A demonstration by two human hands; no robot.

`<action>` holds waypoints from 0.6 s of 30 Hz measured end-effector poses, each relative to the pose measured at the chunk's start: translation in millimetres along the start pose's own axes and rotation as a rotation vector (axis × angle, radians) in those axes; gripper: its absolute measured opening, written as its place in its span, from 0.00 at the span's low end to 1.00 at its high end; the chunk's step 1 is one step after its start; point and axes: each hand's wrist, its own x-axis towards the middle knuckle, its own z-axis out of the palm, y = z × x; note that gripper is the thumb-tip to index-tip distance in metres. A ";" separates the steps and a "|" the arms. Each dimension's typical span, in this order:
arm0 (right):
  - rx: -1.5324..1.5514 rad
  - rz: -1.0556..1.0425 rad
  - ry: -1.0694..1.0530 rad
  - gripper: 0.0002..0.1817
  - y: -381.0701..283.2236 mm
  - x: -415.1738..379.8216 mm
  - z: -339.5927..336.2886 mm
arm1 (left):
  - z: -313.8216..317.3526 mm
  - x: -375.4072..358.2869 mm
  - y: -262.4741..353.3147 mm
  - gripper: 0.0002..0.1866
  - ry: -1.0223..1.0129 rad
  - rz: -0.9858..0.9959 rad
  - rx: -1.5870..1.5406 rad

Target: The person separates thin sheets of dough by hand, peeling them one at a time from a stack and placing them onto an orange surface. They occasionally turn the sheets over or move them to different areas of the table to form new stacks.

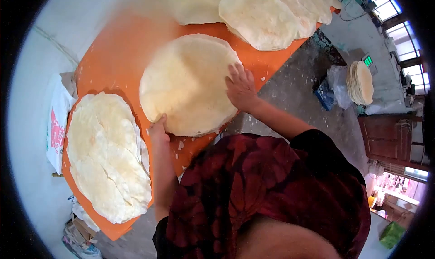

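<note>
A stack of large, round, thin flatbreads (190, 84) lies on the orange table between my hands. My right hand (241, 87) rests open on its right edge, fingers spread over the top sheet. At the lower left edge, my left hand (158, 130) grips the rim, with its thumb on top and the other fingers mostly hidden. To the left lies a second pile of flatbreads (106, 159), its top sheets cracked and folded. More overlapping flatbreads (263, 21) cover the far end of the table.
The orange table (120, 50) has broken crumbs near its front edge. A white printed bag (58, 123) stands against the left wall. Off to the right, another flatbread stack (360, 83) sits beside a scale display (367, 61) and plastic bags (337, 84).
</note>
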 end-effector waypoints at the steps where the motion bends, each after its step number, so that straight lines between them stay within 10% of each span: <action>1: 0.025 -0.080 0.024 0.26 -4.8 6.9 -1.8 | 2.1 -2.7 0.4 0.22 0.029 -0.012 0.010; 10: 0.131 0.139 -0.139 0.37 32.9 65.2 64.2 | 23.4 -63.1 15.9 0.28 0.027 0.279 0.241; 16: 0.129 0.183 -0.104 0.38 28.8 64.2 68.8 | 44.6 -118.3 17.4 0.41 0.257 1.070 1.505; 18: 0.178 0.214 -0.119 0.38 31.9 66.0 66.1 | 33.2 -104.2 -4.9 0.43 0.233 0.987 1.286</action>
